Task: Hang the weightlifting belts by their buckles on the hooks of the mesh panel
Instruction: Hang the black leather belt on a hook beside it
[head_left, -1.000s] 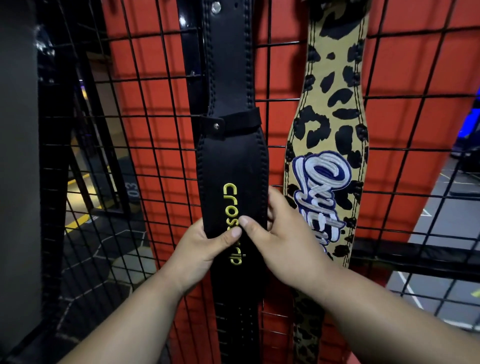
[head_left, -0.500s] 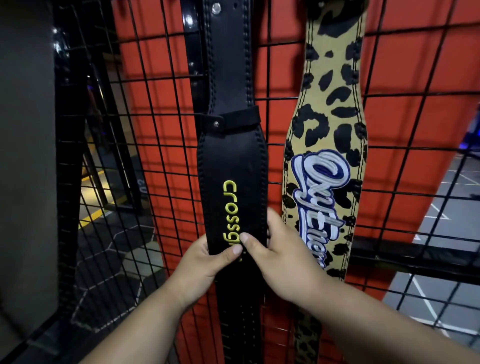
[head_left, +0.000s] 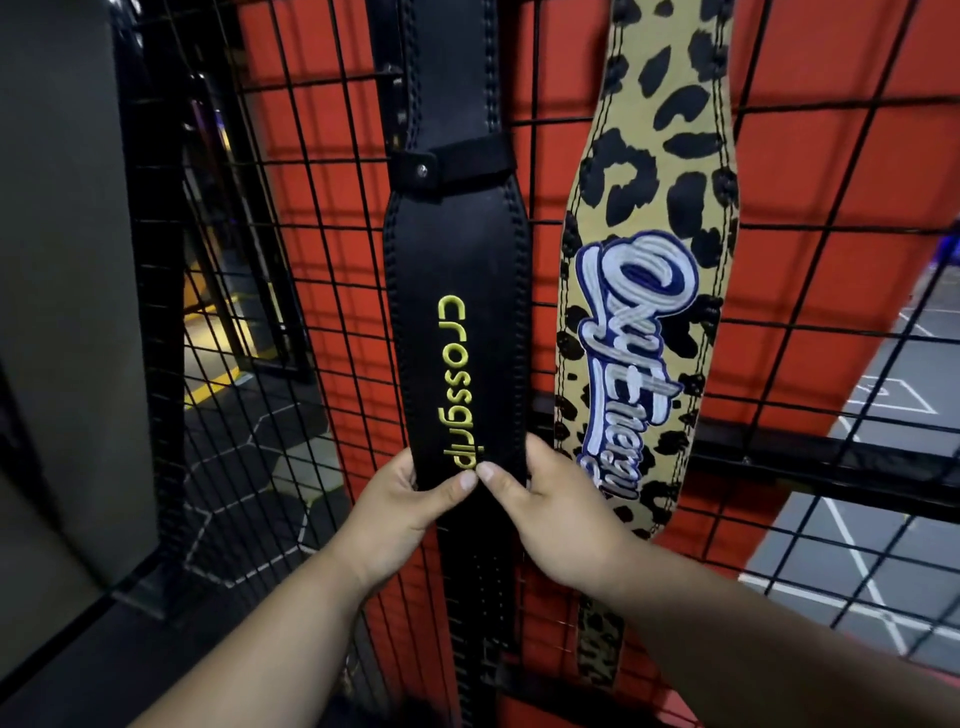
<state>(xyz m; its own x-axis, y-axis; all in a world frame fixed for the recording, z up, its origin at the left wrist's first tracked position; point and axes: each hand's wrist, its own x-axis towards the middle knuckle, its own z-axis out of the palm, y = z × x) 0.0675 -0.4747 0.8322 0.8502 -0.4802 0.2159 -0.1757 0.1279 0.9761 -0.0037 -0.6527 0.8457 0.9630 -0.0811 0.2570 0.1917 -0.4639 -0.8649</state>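
A black belt (head_left: 457, 270) with yellow "crossgrip" lettering hangs straight down the black mesh panel (head_left: 322, 218). Its buckle and hook are above the frame, out of sight. My left hand (head_left: 402, 512) grips the belt's left edge just below the lettering, thumb across the front. My right hand (head_left: 558, 514) grips the right edge at the same height, and the two thumbs meet at the belt's middle. A leopard-print belt (head_left: 670, 171) with blue and white script hangs beside it on the right, close to my right hand.
Behind the mesh is a red wall (head_left: 831, 62). A grey panel (head_left: 57, 260) stands at the left. Dark floor with hexagon lines (head_left: 260, 467) shows through the mesh at lower left, and grey floor with white lines (head_left: 883, 441) lies at the right.
Both hands have slid down the black belt, from over the lettering to just below it, so the whole word now shows. The belts still hang in place.
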